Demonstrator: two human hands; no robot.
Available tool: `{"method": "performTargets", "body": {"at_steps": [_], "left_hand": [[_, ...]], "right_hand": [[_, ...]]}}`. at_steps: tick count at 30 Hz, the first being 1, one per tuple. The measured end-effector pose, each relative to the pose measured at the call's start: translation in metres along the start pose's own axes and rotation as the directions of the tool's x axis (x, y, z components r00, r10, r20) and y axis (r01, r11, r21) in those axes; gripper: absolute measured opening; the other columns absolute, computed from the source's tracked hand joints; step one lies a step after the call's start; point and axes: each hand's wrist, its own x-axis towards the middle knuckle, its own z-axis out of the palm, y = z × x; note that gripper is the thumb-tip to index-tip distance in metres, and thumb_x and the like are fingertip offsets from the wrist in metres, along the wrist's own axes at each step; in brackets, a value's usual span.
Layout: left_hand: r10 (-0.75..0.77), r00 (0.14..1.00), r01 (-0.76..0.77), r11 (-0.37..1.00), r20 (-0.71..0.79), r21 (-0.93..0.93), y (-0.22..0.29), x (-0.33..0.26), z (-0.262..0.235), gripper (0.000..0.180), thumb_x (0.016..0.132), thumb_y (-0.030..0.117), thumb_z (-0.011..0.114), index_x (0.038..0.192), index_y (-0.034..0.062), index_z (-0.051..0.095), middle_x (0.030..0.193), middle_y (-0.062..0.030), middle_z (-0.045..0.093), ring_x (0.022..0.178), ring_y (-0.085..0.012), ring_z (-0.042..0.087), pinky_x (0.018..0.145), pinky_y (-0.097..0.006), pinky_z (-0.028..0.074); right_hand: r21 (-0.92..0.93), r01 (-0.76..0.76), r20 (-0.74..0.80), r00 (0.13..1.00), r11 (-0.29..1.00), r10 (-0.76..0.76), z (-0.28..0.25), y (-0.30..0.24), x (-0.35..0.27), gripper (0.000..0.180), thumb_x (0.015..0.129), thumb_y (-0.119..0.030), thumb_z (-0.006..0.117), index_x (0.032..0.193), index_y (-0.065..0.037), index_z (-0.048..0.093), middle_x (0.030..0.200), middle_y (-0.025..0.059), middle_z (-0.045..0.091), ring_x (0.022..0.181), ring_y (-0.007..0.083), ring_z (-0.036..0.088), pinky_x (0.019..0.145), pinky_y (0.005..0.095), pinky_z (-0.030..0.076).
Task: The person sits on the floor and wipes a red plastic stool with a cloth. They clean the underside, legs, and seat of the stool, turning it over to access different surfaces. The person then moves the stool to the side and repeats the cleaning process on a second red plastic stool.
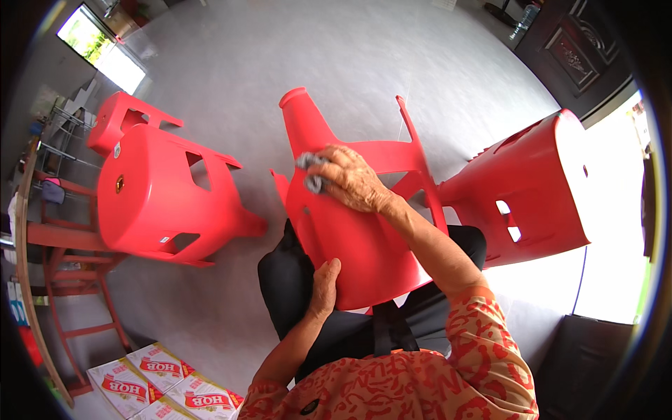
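At the centre of the view, a glossy red plastic stool (367,245) lies tilted over the person's lap, its seat toward six o'clock and its legs toward twelve, between knees in black trousers (283,269). Just off centre toward eleven o'clock, the right hand (353,183) has its fingers bent around a crumpled grey cloth (315,183), which touches the stool's side. Toward six o'clock from there, the left hand (324,288) sets its thumb against the seat's edge; its other fingers are hidden, so how far they are spread I cannot tell. Around the stool, a second red plastic stool (161,199) lies on its side at nine o'clock, a third red plastic stool (115,126) at ten, and a fourth red plastic stool (532,189) at three. Red-and-white printed cardboard boxes (164,388) lie at seven.
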Motion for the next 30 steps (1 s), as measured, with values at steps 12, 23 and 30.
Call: {"method": "performTargets", "body": {"at_steps": [12, 23, 30], "left_hand": [[-0.132, 0.99, 0.138, 0.982, 0.055, -0.132, -0.001, 0.001, 0.004, 0.043, 0.098, 0.044, 0.05, 0.091, 0.0023, 0.058, 0.081, 0.0071, 0.05, 0.075, -0.0032, 0.041, 0.066, -0.021, 0.035], [-0.145, 0.988, 0.153, 0.962, 0.049, -0.226, 0.01, -0.003, 0.007, 0.039, 0.1, 0.036, 0.05, 0.104, -0.0005, 0.061, 0.093, 0.0018, 0.06, 0.085, -0.0045, 0.051, 0.076, -0.021, 0.042], [-0.029, 1.0, 0.029, 0.942, 0.005, -0.333, -0.018, 0.004, -0.005, 0.061, 0.102, 0.046, 0.032, 0.136, -0.0036, 0.043, 0.136, -0.0086, 0.048, 0.125, -0.0175, 0.044, 0.108, -0.032, 0.032]], "right_hand": [[-0.32, 0.02, 0.066, 0.998, 0.947, 0.001, 0.033, 0.002, 0.048, 0.022, 0.075, -0.016, 0.068, 0.097, -0.02, 0.068, 0.109, 0.0038, 0.061, 0.113, 0.0262, 0.053, 0.104, 0.0466, 0.038], [-0.275, -0.109, -0.149, 0.986, 0.955, 0.07, 0.029, 0.005, 0.046, 0.037, 0.074, -0.006, 0.067, 0.109, -0.013, 0.062, 0.114, 0.0087, 0.056, 0.112, 0.0308, 0.053, 0.092, 0.0437, 0.045], [-0.272, 0.009, -0.037, 0.999, 0.962, -0.02, -0.01, -0.07, -0.022, 0.027, 0.079, -0.017, 0.063, 0.106, -0.015, 0.063, 0.111, 0.0089, 0.058, 0.116, 0.0326, 0.051, 0.095, 0.0521, 0.043]]}}
